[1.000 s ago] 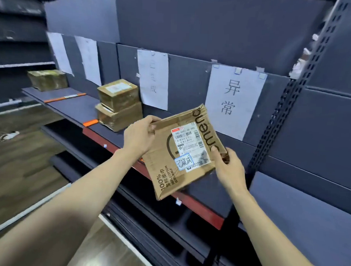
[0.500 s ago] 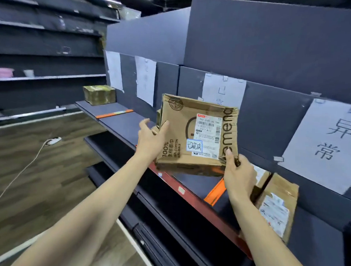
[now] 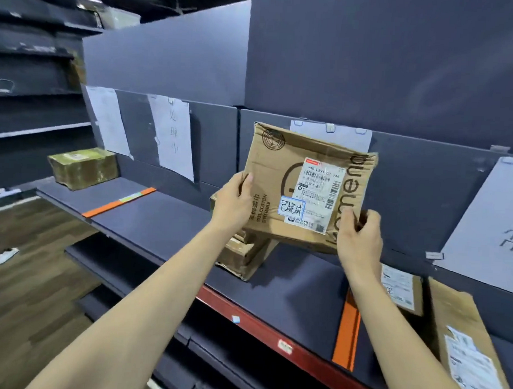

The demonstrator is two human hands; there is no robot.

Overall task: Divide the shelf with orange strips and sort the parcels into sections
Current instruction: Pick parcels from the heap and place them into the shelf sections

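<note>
We have both bare forearms stretched forward and up. Our left hand point(image 3: 234, 203) grips with thumb raised and fingers wrapped behind; our right hand point(image 3: 360, 239) pinches, fingers curled, knuckles toward us.

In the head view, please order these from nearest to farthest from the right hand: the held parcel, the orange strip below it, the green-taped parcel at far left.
From the right hand:
1. Held parcel, gripped at its lower right corner.
2. Orange strip, on the shelf just below the wrist.
3. Green-taped parcel, at the shelf's far left end.

Brown parcel point(image 3: 279, 177) with black print and a white barcode label point(image 3: 318, 194) — orange strips point(image 3: 346, 333) on a dark grey shelf point(image 3: 166, 222).
</note>
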